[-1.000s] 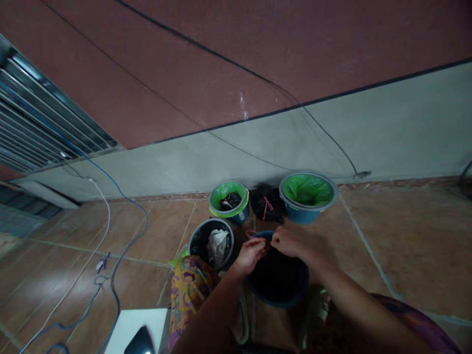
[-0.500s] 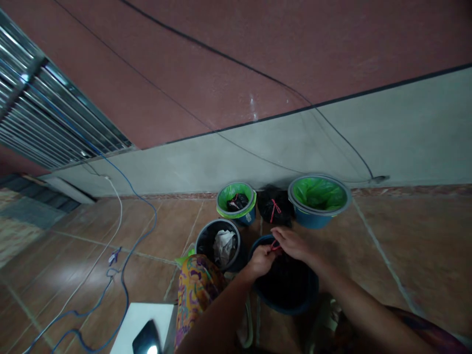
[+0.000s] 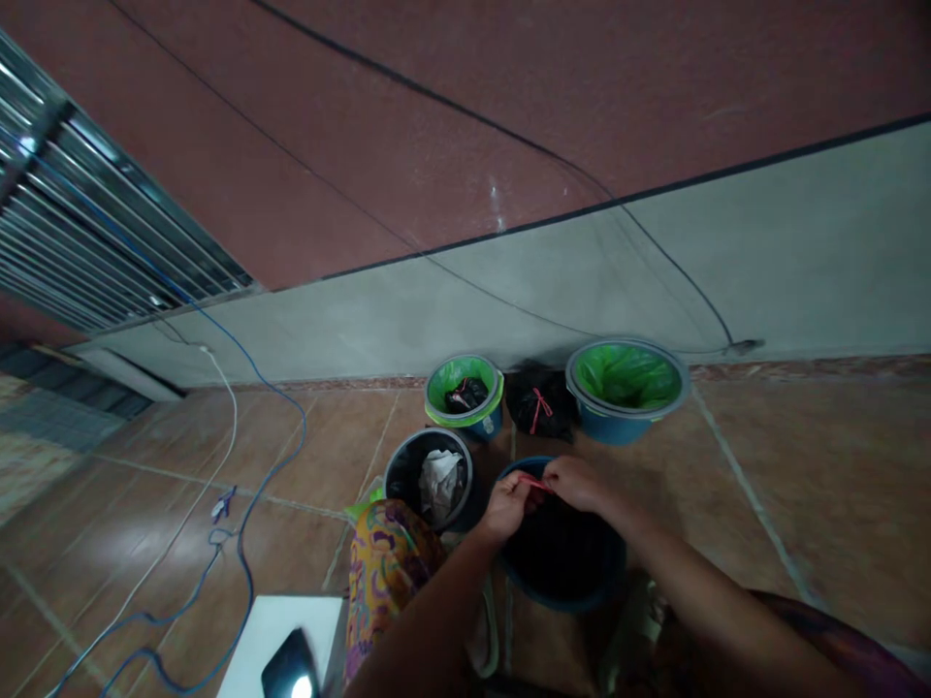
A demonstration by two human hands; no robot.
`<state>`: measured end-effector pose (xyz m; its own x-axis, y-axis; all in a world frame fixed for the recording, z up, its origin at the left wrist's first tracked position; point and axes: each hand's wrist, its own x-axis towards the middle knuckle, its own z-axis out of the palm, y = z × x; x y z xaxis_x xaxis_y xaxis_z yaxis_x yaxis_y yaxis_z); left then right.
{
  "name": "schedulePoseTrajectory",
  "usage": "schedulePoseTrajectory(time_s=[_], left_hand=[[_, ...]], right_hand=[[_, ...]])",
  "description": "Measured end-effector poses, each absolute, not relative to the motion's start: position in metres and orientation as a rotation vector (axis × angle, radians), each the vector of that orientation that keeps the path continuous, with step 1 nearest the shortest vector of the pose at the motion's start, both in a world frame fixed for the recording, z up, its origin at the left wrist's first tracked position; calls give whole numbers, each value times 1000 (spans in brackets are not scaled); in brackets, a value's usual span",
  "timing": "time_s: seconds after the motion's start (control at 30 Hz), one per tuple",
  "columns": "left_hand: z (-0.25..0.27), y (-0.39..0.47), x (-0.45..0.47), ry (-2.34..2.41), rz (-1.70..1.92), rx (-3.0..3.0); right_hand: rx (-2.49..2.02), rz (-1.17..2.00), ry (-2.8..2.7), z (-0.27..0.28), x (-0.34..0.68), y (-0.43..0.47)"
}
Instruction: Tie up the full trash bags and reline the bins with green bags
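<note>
Over the far side of a round blue bin (image 3: 565, 606), my left hand (image 3: 507, 506) and my right hand (image 3: 576, 483) are closed on a red drawstring (image 3: 536, 483). The drawstring is stretched between them in a short span. Dark black lining, which looks like a bag (image 3: 563, 553), fills the bin, and its details are lost in shadow. My fingertips are small and dim, so the exact grip is hard to make out.
Around this bin stand a black-lined bin (image 3: 469, 465) holding crumpled paper (image 3: 440, 485), a small green-lined bin (image 3: 487, 420), a tied black bag (image 3: 539, 402) and a larger green-lined bin (image 3: 629, 427). Cables (image 3: 254, 543) cross the floor. A phone (image 3: 287, 664) lies on a white box (image 3: 262, 620).
My hands have drawn apart a little, and the red drawstring now runs straighter between them. My right hand has turned from outstretched fingers to a closed grip. The view has shifted slightly.
</note>
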<state>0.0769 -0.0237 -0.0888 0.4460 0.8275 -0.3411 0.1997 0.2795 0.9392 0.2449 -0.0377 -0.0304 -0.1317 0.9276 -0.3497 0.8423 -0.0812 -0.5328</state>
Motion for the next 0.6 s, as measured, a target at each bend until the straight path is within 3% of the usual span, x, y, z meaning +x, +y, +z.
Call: schedulePoseTrajectory(time_s=[0.23, 0.4, 0.6], left_hand=[[-78, -26, 82, 1100, 628, 912], [-72, -26, 81, 1064, 614, 699], [-77, -26, 78, 1138, 681, 990]], right_hand=[[-2036, 945, -1966, -17, 246, -33], [-1982, 1108, -2077, -9, 252, -36], [-2059, 1057, -2155, -21, 253, -40]])
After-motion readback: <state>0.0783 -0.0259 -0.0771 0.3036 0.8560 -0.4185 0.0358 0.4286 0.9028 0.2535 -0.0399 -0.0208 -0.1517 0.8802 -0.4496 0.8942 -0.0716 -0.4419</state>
